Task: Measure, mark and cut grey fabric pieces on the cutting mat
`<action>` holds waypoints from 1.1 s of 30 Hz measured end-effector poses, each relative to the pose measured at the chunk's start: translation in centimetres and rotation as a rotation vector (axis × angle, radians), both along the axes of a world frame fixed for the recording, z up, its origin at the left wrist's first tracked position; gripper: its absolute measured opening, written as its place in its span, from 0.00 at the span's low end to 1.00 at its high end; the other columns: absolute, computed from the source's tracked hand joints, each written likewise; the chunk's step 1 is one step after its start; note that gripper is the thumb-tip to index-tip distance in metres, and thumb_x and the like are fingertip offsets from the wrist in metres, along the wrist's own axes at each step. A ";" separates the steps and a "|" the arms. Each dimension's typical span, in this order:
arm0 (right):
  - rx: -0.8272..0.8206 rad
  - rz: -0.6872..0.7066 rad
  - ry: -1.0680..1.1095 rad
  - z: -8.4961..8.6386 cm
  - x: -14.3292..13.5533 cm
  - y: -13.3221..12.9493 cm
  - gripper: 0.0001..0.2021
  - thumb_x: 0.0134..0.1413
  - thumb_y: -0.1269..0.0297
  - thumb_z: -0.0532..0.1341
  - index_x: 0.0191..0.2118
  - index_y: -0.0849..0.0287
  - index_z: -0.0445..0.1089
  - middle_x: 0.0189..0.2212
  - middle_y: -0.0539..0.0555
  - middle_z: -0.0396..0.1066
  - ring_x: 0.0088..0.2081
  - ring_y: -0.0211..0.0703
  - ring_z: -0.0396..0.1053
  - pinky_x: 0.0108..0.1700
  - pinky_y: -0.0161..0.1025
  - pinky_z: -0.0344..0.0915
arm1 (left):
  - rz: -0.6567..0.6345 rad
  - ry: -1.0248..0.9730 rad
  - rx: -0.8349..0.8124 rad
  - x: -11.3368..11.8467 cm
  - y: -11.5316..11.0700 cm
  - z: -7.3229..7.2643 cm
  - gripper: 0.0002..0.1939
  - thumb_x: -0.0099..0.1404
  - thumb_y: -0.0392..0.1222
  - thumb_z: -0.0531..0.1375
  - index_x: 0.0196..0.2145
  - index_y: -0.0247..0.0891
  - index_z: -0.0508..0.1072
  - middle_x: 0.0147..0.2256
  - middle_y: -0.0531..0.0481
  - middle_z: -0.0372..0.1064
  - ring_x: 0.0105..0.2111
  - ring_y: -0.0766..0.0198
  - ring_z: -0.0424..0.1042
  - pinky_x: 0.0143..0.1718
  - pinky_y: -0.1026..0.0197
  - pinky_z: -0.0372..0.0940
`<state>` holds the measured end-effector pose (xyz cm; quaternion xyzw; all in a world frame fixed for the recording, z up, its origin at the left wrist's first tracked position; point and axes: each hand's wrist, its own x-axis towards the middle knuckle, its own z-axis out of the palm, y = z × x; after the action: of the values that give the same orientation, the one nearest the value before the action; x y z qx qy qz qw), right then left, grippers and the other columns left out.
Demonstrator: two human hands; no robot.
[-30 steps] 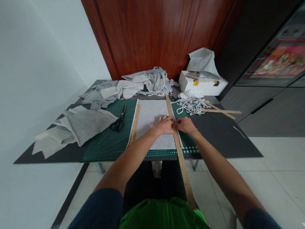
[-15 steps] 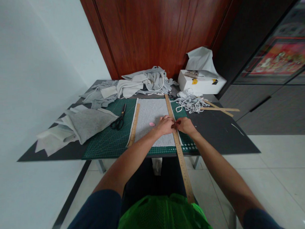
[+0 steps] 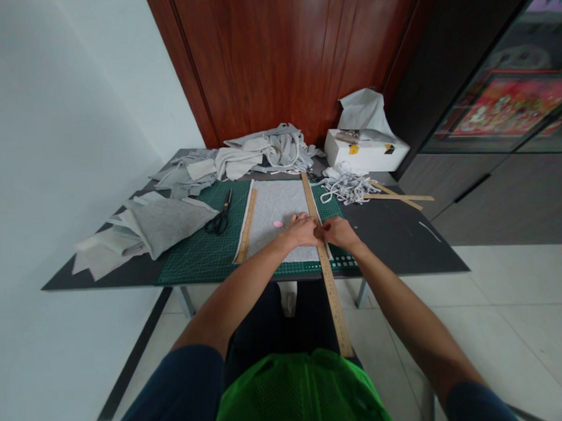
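Note:
A light grey fabric piece [image 3: 280,201] lies on the green cutting mat [image 3: 194,253]. Along its right side runs a long wooden ruler [image 3: 332,294], which reaches past the table's front edge. My left hand [image 3: 304,229] rests on the fabric and ruler, its fingertips at the ruler's right edge. Close beside it, my right hand [image 3: 337,232] is closed in a pinch at the fabric's right edge; what it pinches is too small to make out. A shorter wooden ruler [image 3: 247,227] lies along the fabric's left side. A pink oval piece [image 3: 278,224] sits on the fabric.
Black scissors [image 3: 218,222] lie left of the fabric, beside folded grey cloth [image 3: 171,220]. Cloth scraps [image 3: 260,153] are heaped at the back. A white box [image 3: 364,153], tangled strips [image 3: 347,185] and crossed wooden sticks [image 3: 400,197] stand or lie at the right.
The view has shifted slightly. Both hands remain at the ruler and the fabric's right edge, with only slight finger movement.

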<state>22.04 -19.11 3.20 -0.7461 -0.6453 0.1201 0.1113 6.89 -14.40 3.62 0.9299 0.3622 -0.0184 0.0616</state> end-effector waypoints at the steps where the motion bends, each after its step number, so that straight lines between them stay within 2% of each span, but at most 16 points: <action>1: -0.022 0.006 0.000 0.1 0.0 -0.3 0.10 0.59 0.69 0.66 0.43 0.60 0.85 0.44 0.60 0.84 0.49 0.50 0.81 0.49 0.32 0.70 | 0.004 0.006 -0.004 0.1 0.1 0.0 0.25 0.60 0.62 0.66 0.46 0.42 0.80 0.57 0.43 0.72 0.65 0.44 0.61 0.63 0.46 0.59; 4: -0.079 0.015 0.003 0.5 0.0 -1.1 0.10 0.57 0.69 0.67 0.43 0.60 0.85 0.43 0.60 0.84 0.49 0.50 0.81 0.47 0.31 0.70 | 0.022 0.010 -0.012 0.2 0.3 -0.1 0.24 0.59 0.61 0.69 0.47 0.43 0.80 0.59 0.43 0.70 0.66 0.43 0.58 0.63 0.46 0.59; 7: -0.061 0.004 0.016 0.8 -0.2 -1.6 0.10 0.59 0.67 0.66 0.44 0.60 0.85 0.45 0.60 0.84 0.50 0.50 0.81 0.47 0.31 0.70 | 0.036 -0.028 -0.005 0.1 -0.1 -0.3 0.23 0.59 0.57 0.69 0.48 0.43 0.80 0.60 0.43 0.70 0.66 0.43 0.58 0.63 0.45 0.60; 12: -0.023 0.003 0.006 0.5 -0.3 -2.4 0.09 0.59 0.67 0.66 0.42 0.59 0.85 0.43 0.60 0.84 0.49 0.49 0.81 0.46 0.30 0.70 | 0.010 -0.077 0.000 -0.2 -1.2 -0.5 0.12 0.66 0.50 0.65 0.44 0.43 0.81 0.55 0.44 0.74 0.64 0.46 0.62 0.60 0.45 0.61; 16: -0.027 0.037 -0.007 0.3 -0.2 -3.0 0.09 0.58 0.69 0.66 0.40 0.60 0.85 0.42 0.60 0.84 0.48 0.50 0.81 0.47 0.31 0.70 | 0.024 -0.048 0.004 -0.1 -1.6 -0.2 0.10 0.66 0.47 0.63 0.42 0.44 0.81 0.55 0.44 0.74 0.65 0.45 0.62 0.60 0.45 0.61; 21: -0.025 0.008 0.022 0.2 -0.2 -3.9 0.11 0.61 0.68 0.64 0.44 0.60 0.85 0.43 0.60 0.84 0.48 0.49 0.81 0.47 0.31 0.70 | 0.035 -0.046 -0.006 0.0 -2.1 0.2 0.13 0.68 0.44 0.61 0.47 0.47 0.81 0.56 0.47 0.74 0.64 0.47 0.62 0.61 0.45 0.61; 25: -0.034 0.055 0.031 0.0 0.0 -4.7 0.10 0.58 0.69 0.64 0.41 0.60 0.85 0.41 0.58 0.84 0.46 0.47 0.81 0.45 0.31 0.69 | 0.022 -0.047 -0.022 0.0 -2.2 0.1 0.20 0.69 0.44 0.59 0.56 0.53 0.78 0.60 0.49 0.71 0.64 0.47 0.62 0.61 0.44 0.61; 33: -0.030 0.014 0.051 0.2 -0.3 -5.9 0.10 0.59 0.68 0.65 0.41 0.58 0.85 0.41 0.57 0.84 0.45 0.47 0.81 0.44 0.30 0.69 | 0.032 -0.023 -0.018 0.2 -2.1 -0.1 0.22 0.69 0.45 0.58 0.59 0.55 0.78 0.59 0.46 0.71 0.64 0.46 0.62 0.62 0.43 0.60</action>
<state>21.71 -24.98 3.39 -0.7399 -0.6457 0.1494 0.1156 7.11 -16.47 3.55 0.9236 0.3760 -0.0101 0.0742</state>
